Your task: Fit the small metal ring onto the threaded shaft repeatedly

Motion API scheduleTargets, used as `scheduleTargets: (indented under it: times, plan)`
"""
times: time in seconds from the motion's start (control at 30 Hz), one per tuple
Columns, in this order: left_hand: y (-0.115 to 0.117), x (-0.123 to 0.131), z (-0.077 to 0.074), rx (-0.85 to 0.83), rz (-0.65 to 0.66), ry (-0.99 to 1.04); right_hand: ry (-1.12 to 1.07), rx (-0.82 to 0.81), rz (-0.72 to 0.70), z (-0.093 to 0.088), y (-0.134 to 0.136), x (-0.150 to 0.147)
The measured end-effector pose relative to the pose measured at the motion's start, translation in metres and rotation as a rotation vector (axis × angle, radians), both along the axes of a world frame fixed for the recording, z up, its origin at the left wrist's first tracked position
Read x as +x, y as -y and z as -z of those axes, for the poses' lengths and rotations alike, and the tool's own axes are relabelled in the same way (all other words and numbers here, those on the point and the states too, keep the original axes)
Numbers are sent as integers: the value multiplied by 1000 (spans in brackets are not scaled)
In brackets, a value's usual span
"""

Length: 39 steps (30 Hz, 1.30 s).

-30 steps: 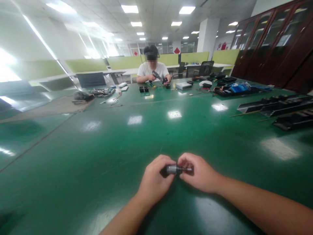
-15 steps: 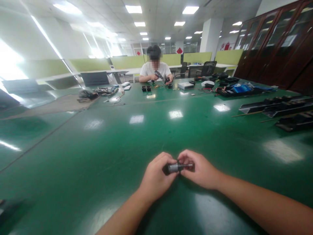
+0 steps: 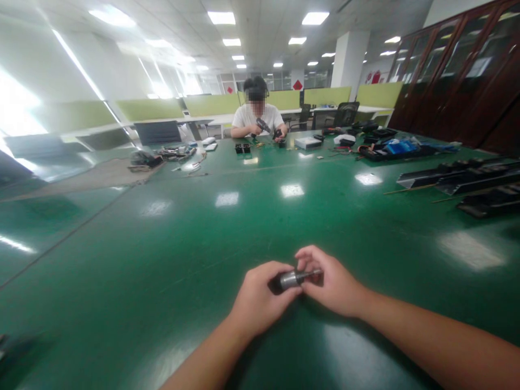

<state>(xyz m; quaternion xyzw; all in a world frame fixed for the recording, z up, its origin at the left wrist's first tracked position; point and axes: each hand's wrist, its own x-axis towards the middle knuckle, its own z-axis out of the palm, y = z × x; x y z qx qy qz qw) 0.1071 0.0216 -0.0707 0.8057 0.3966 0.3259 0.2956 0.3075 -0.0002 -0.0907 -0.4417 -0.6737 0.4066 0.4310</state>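
Green matting covers a wide bench (image 3: 182, 244) in a bright open office under rows of ceiling lights. Near its front edge the left hand (image 3: 260, 300) has its fingers (image 3: 276, 269) and thumb curled tight round the dark end of a small metal cylinder (image 3: 290, 279). The right hand (image 3: 331, 281) pinches the thin shaft end of the cylinder between thumb and bent fingertips, closed narrowly on it. The cylinder lies about level between the two hands, low over the bench, with its shaft pointing to the person's right. Whether it touches the matting cannot be told. Both bare forearms come in from the bottom edge.

Around the hands the matting shows only reflections of the lights. Well apart on the right lie long black trays (image 3: 459, 176). Beyond them are blue parts (image 3: 400, 146) and a white box (image 3: 307, 142).

At the far end another person (image 3: 257, 115) in a white shirt sits at the bench, holding a dark tool (image 3: 263, 125), with small black blocks (image 3: 242, 147) just in front. To the far left lies a heap of cables (image 3: 162, 154).

Behind stand green partitions (image 3: 211, 103), a white pillar (image 3: 345, 57) and dark wood cabinets (image 3: 467, 70) with glass doors.
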Motion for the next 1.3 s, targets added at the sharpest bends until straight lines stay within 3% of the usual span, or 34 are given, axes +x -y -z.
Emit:
scheduleTargets:
  times: [0.2,0.33,0.67,0.77,1.03,1.3]
  plan:
    - [-2,2,-5,-146,-53,-3,-166,-84,26,0,-2,0]
    - [-2,2,-3,-275,-24,95,-133,-98,31,1,-2,0]
    - [1,4,-5,-318,47,159,-89,-60,-14,3,2,-1]
    - [0,4,-3,-274,21,155,-84,-54,-4,2,1,-1]
    - [-1,2,-4,39,-46,98,-79,-37,10,0,3,-1]
    - [0,2,-4,95,-41,112,11,21,17,-12,4,-1]
